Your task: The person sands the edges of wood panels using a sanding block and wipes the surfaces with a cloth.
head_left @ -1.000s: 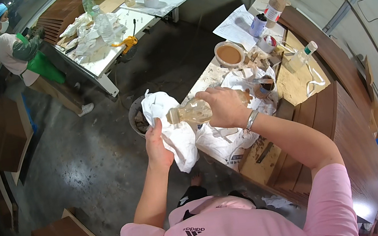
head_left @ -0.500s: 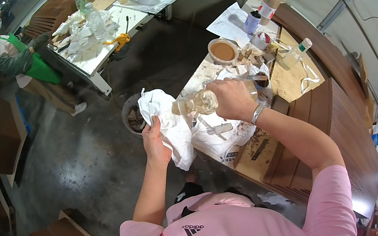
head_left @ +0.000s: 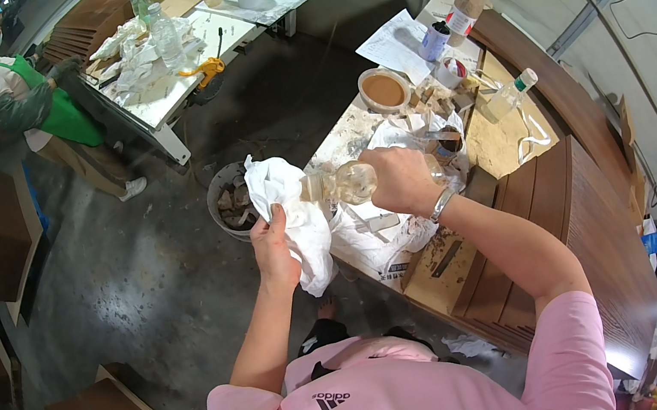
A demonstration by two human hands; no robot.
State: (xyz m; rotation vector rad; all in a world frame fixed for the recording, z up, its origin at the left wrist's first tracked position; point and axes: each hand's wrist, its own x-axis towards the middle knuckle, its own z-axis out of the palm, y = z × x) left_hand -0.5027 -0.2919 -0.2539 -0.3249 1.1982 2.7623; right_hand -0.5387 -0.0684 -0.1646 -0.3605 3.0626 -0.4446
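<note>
My left hand (head_left: 274, 250) grips a white cloth (head_left: 306, 239) that hangs down in loose folds. My right hand (head_left: 404, 179) is wrapped around a clear plastic bottle (head_left: 353, 183), which is tipped on its side. The bottle's mouth end points left and meets the cloth; whether liquid is coming out, I cannot tell. Below the bottle, white sheeting (head_left: 403, 236) covers part of the workbench, with a small pale block (head_left: 383, 221) on it. A bucket of scraps (head_left: 231, 204) stands on the floor just left of the cloth.
A bowl of brown paste (head_left: 384, 90), a corked-looking clear bottle (head_left: 511, 93) and a larger bottle (head_left: 468, 8) stand on the bench. Brown slatted panels (head_left: 515, 230) lie at its near right. At the far left, a person in a green apron (head_left: 65, 110) works beside another table (head_left: 155, 104).
The bottle and cloth stay together in nearly the same place. The view has shifted slightly, and more of the scrap bucket shows beside the cloth.
</note>
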